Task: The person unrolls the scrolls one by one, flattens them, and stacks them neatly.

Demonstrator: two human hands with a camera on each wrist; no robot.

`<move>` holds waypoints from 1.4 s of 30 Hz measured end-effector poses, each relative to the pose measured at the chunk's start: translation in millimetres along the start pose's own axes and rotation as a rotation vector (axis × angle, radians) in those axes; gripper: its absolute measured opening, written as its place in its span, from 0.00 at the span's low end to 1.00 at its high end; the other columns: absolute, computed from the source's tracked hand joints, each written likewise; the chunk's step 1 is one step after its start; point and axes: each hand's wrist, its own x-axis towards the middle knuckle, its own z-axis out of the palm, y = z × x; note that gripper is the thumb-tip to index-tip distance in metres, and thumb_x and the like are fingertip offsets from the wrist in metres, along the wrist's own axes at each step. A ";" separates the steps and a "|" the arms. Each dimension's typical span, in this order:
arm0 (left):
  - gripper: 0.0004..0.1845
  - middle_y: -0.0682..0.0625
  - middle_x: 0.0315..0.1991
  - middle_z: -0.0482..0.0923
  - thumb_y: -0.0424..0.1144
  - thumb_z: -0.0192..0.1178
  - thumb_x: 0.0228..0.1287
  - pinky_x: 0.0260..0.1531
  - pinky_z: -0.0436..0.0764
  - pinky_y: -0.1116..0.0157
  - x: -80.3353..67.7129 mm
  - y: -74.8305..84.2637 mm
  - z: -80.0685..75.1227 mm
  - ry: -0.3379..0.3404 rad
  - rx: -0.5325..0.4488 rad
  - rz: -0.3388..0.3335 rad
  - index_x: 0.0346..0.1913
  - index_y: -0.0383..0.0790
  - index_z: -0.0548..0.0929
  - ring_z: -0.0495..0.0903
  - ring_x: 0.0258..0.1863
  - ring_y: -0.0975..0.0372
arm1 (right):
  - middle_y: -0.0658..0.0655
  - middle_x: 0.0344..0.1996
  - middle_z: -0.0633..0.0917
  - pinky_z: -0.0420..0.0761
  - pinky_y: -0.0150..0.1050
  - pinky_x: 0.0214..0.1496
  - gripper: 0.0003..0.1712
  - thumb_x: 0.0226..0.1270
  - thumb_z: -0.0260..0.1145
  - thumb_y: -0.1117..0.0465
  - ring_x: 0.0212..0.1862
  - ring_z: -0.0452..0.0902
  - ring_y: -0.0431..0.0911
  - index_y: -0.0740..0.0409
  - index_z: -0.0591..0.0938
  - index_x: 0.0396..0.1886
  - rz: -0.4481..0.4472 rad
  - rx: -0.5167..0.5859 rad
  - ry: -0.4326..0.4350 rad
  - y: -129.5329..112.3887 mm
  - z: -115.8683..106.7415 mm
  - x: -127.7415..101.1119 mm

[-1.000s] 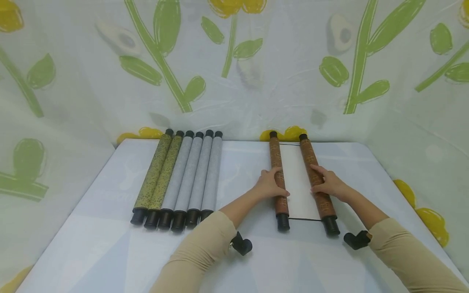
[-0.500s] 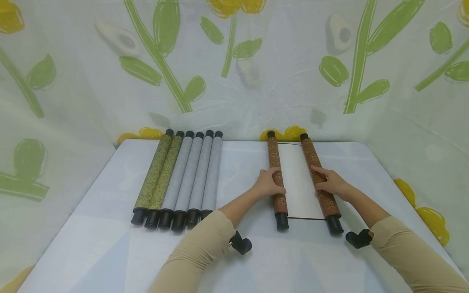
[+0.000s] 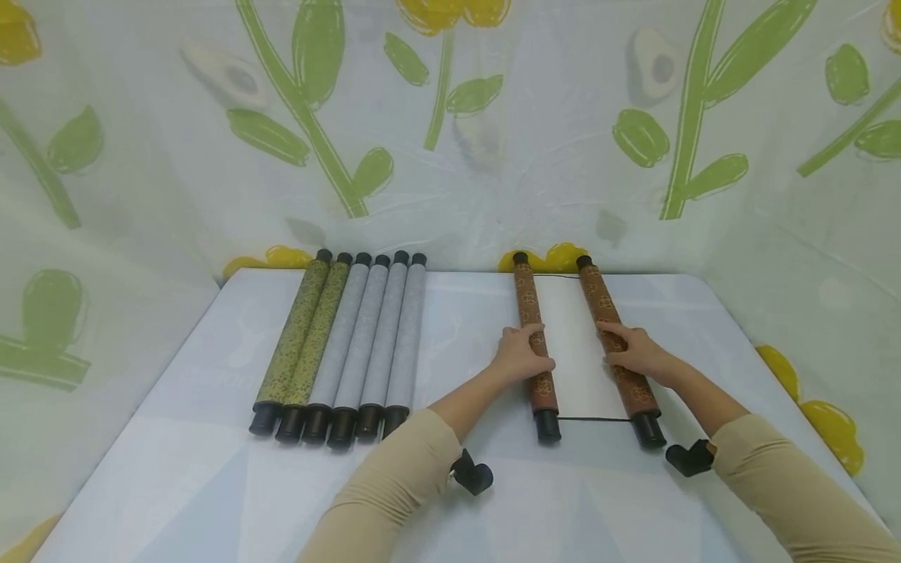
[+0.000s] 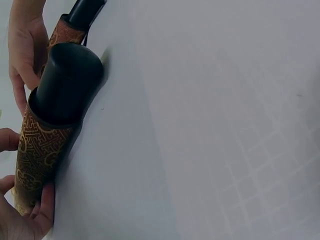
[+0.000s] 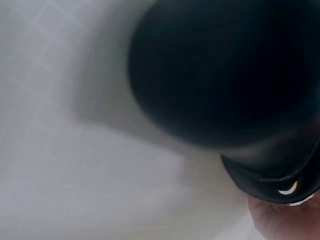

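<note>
the brown scroll lies part-open, my left hand and right hand curled over its rollers; uneven pressure risks creasing the white sheet.

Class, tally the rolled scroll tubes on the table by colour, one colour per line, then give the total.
Olive-green patterned rolls: 2
Pale grey rolls: 4
Brown patterned rolls: 2, joined by a white sheet; left hand on one, right hand on the other
Total: 8
</note>
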 end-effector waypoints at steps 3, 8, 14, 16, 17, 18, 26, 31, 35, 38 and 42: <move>0.41 0.37 0.59 0.64 0.56 0.71 0.47 0.43 0.77 0.57 -2.1 2.3 0.8 0.025 0.062 -0.013 0.66 0.53 0.68 0.72 0.51 0.52 | 0.84 0.63 0.52 0.61 0.68 0.60 0.48 0.59 0.68 0.56 0.64 0.50 0.75 0.66 0.54 0.72 0.009 -0.056 0.024 0.6 3.0 0.5; 0.47 0.39 0.57 0.65 0.64 0.71 0.40 0.37 0.77 0.57 -5.0 3.7 1.2 0.060 0.136 -0.024 0.66 0.54 0.65 0.72 0.48 0.53 | 0.83 0.60 0.56 0.68 0.66 0.54 0.54 0.51 0.75 0.54 0.58 0.58 0.73 0.64 0.55 0.71 0.024 -0.115 0.050 0.0 3.9 -0.9; 0.47 0.39 0.57 0.64 0.58 0.75 0.40 0.35 0.76 0.60 -4.4 -0.1 -0.6 0.068 0.108 -0.033 0.66 0.54 0.64 0.72 0.48 0.53 | 0.84 0.61 0.55 0.68 0.66 0.54 0.54 0.50 0.75 0.58 0.59 0.56 0.74 0.65 0.55 0.71 0.016 -0.119 0.056 1.3 0.2 -3.7; 0.47 0.38 0.57 0.64 0.54 0.75 0.41 0.34 0.76 0.60 -4.0 -1.2 -3.1 0.063 0.089 -0.034 0.66 0.53 0.64 0.72 0.47 0.53 | 0.84 0.62 0.54 0.65 0.67 0.56 0.54 0.50 0.74 0.59 0.61 0.53 0.75 0.65 0.54 0.72 0.004 -0.107 0.050 2.1 -1.8 -4.8; 0.46 0.38 0.56 0.64 0.53 0.75 0.42 0.34 0.76 0.61 -3.9 -1.6 -4.5 0.056 0.084 -0.034 0.66 0.53 0.64 0.72 0.47 0.53 | 0.84 0.63 0.53 0.63 0.68 0.57 0.54 0.50 0.74 0.60 0.62 0.51 0.76 0.66 0.53 0.72 -0.003 -0.093 0.045 2.3 -2.7 -5.5; 0.46 0.38 0.56 0.64 0.52 0.75 0.42 0.34 0.75 0.61 -3.8 -2.0 -5.8 0.051 0.083 -0.032 0.66 0.53 0.64 0.72 0.47 0.53 | 0.84 0.64 0.52 0.61 0.68 0.59 0.53 0.51 0.73 0.61 0.64 0.49 0.76 0.66 0.53 0.72 -0.012 -0.078 0.040 2.8 -3.7 -6.0; 0.42 0.37 0.56 0.65 0.48 0.74 0.45 0.37 0.76 0.59 -4.9 -4.4 -14.4 0.015 0.102 -0.032 0.66 0.53 0.66 0.72 0.49 0.53 | 0.80 0.68 0.47 0.52 0.68 0.64 0.53 0.52 0.68 0.67 0.68 0.41 0.74 0.66 0.49 0.73 -0.031 0.029 0.000 12.1 -11.2 -7.0; 0.41 0.36 0.57 0.64 0.46 0.73 0.46 0.41 0.77 0.58 -5.6 -5.2 -19.6 -0.008 0.114 -0.028 0.66 0.53 0.67 0.71 0.50 0.52 | 0.82 0.68 0.45 0.54 0.69 0.63 0.51 0.54 0.64 0.66 0.67 0.41 0.76 0.64 0.47 0.74 0.005 0.048 -0.036 13.6 -13.6 -9.2; 0.39 0.35 0.57 0.64 0.45 0.70 0.47 0.44 0.77 0.57 -5.5 -6.4 -24.2 -0.034 0.126 -0.018 0.66 0.52 0.69 0.70 0.51 0.52 | 0.83 0.67 0.44 0.53 0.69 0.63 0.48 0.55 0.60 0.67 0.67 0.40 0.76 0.64 0.47 0.74 0.027 0.052 -0.056 12.1 -14.7 -11.5; 0.38 0.35 0.57 0.64 0.44 0.68 0.48 0.43 0.77 0.56 -4.7 -7.7 -24.8 -0.037 0.139 -0.022 0.66 0.52 0.69 0.69 0.51 0.52 | 0.83 0.67 0.44 0.51 0.69 0.64 0.47 0.55 0.58 0.67 0.68 0.38 0.76 0.66 0.48 0.73 0.021 0.047 -0.054 12.0 -15.2 -12.9; 0.38 0.36 0.57 0.64 0.49 0.68 0.49 0.40 0.77 0.57 -4.6 -9.3 -21.2 -0.013 0.165 -0.032 0.66 0.54 0.69 0.70 0.51 0.52 | 0.83 0.67 0.47 0.51 0.69 0.63 0.45 0.58 0.60 0.65 0.67 0.40 0.76 0.68 0.50 0.73 -0.011 0.022 -0.028 15.7 -14.9 -14.3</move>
